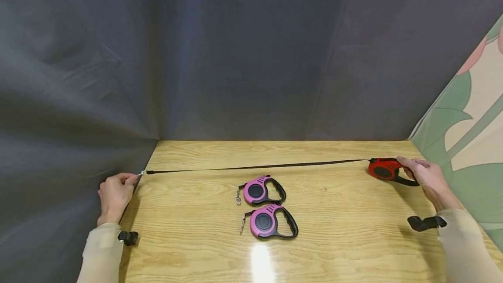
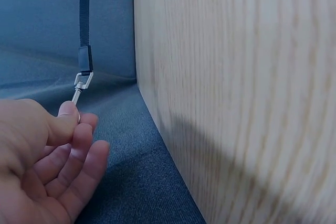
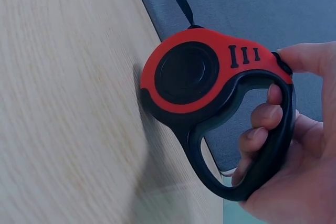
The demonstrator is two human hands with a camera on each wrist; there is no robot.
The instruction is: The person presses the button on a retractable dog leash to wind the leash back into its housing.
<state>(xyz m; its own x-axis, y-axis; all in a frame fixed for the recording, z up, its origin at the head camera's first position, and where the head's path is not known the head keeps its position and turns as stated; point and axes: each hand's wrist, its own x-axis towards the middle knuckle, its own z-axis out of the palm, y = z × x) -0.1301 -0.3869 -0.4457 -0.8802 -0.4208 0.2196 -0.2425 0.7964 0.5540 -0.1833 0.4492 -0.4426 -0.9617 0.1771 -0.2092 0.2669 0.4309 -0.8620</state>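
A red and black retractable dog leash point(image 1: 383, 170) is in my right hand point(image 1: 430, 180) at the table's right side. In the right wrist view, the fingers curl through its handle loop point(image 3: 273, 153) and the thumb touches the black button point(image 3: 282, 63). Its black strap point(image 1: 259, 166) runs out almost straight across the table to the left. My left hand point(image 1: 115, 195) pinches the metal clip point(image 2: 77, 94) at the strap's end between thumb and index finger, beyond the table's left edge. The clip's lower part is hidden by the fingertips.
Two pink and black retractable leashes lie mid-table, an upper one point(image 1: 256, 190) and a lower one point(image 1: 264, 222), their metal clips pointing left. Grey cloth point(image 1: 251, 56) hangs behind and at the left of the wooden table point(image 1: 346, 230). A floral cloth point(image 1: 471, 143) borders the right.
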